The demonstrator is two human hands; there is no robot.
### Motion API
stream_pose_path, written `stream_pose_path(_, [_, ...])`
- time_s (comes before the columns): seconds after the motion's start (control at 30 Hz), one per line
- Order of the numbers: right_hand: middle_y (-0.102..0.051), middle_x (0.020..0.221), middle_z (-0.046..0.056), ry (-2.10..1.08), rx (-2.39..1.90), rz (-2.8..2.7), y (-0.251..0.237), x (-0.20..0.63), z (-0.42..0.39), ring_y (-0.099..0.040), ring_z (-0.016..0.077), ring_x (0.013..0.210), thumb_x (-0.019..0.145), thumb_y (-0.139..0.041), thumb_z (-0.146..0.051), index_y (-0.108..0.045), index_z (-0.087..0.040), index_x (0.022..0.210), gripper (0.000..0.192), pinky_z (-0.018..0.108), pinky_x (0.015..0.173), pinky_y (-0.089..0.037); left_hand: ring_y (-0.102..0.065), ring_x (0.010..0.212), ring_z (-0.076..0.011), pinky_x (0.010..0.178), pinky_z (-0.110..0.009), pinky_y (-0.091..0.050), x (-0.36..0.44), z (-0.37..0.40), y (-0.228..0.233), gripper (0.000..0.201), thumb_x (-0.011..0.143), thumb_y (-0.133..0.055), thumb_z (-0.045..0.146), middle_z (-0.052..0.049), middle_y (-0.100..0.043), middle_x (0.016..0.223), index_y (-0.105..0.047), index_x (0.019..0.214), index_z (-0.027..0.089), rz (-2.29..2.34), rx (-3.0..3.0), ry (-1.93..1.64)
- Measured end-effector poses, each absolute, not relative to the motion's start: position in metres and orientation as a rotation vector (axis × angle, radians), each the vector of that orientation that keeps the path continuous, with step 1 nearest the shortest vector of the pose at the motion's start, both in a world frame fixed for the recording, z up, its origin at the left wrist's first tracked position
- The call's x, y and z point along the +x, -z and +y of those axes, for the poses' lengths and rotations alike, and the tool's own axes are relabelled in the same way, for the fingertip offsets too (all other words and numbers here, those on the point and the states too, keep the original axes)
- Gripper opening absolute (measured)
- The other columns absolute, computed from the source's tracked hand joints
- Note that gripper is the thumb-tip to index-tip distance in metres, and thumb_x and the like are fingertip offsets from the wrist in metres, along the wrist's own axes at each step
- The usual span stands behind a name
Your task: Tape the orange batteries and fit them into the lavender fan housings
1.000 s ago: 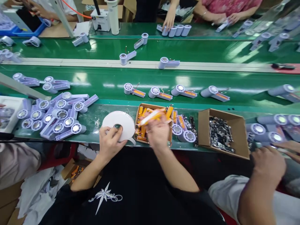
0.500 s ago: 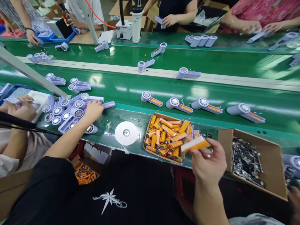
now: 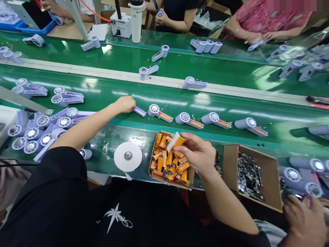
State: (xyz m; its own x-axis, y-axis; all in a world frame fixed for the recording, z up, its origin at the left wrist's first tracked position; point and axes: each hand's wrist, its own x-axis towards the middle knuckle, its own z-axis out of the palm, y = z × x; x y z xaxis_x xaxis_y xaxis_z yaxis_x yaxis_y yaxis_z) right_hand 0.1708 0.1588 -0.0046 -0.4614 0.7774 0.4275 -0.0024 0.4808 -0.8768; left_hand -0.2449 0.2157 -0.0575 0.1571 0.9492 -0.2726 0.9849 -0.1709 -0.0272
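Note:
My left hand [image 3: 125, 104] reaches out over the near green belt [image 3: 108, 92] and is closed on a lilac fan housing [image 3: 139, 111], whose handle sticks out to the right, just left of a row of housings with orange cells [image 3: 159, 112]. Over the cardboard box of orange battery cells [image 3: 168, 161], my right hand [image 3: 196, 153] pinches one orange cell with a white strip on it [image 3: 177, 141]. A white tape roll [image 3: 128, 156] lies flat left of the box.
A heap of lilac housings [image 3: 38, 128] lies at the left. A second carton with dark circuit boards [image 3: 250, 175] stands right of the cells. A neighbour's hand [image 3: 305, 218] works at the lower right. Other people sit across the far belt [image 3: 180, 65].
My left hand has left the heap of housings and carried one out onto the belt. My right hand has moved left with the cell, back over the battery box.

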Motion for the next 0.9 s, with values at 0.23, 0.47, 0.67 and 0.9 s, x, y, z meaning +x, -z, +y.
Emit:
stream_pose_path(0.23, [-0.088, 0.095, 0.001, -1.319, -0.608, -1.985, 0.045, 0.034, 0.271, -0.084, 0.0206, 0.086, 0.084, -0.091, -0.039, -0.084, -0.024, 0.123, 0.043, 0.035, 0.086, -0.07, -0.071, 0.129, -0.0286, 0.104, -0.032, -0.053, -0.246, 0.237, 0.058, 0.03, 0.09, -0.078, 0.046, 0.001, -0.085, 0.12, -0.088, 0.118, 0.043, 1.829, 2.217, 0.384])
stream_pose_path(0.47, [-0.089, 0.098, 0.003, -1.207, -0.769, -2.186, 0.081, -0.007, 0.294, -0.084, 0.0233, 0.089, 0.085, -0.083, -0.031, -0.08, -0.02, 0.126, 0.043, 0.034, 0.085, -0.065, -0.063, 0.147, -0.0304, 0.111, -0.034, -0.052, -0.236, 0.231, 0.055, 0.036, 0.09, -0.081, 0.037, 0.001, -0.083, 0.134, -0.085, 0.126, 0.04, 1.761, 2.318, 0.372])
stream_pose_path(0.67, [-0.089, 0.104, 0.006, -1.036, -0.751, -2.295, 0.085, 0.009, 0.299, -0.085, 0.0252, 0.094, 0.092, -0.08, -0.034, -0.079, -0.021, 0.131, 0.042, 0.036, 0.091, -0.065, -0.058, 0.151, -0.0378, 0.117, -0.047, -0.051, -0.22, 0.223, 0.068, 0.036, 0.095, -0.061, 0.015, -0.018, -0.081, 0.133, -0.084, 0.122, 0.018, 1.79, 2.389, 0.339])
stream_pose_path(0.9, [-0.089, 0.108, 0.007, -0.944, -0.768, -2.314, 0.088, 0.022, 0.302, -0.085, 0.0271, 0.097, 0.095, -0.074, -0.035, -0.078, -0.025, 0.13, 0.037, 0.041, 0.096, -0.066, -0.067, 0.139, -0.0329, 0.113, -0.039, -0.05, -0.218, 0.24, 0.067, 0.031, 0.085, -0.072, 0.021, -0.012, -0.085, 0.123, -0.09, 0.11, 0.028, 1.709, 2.356, 0.285])
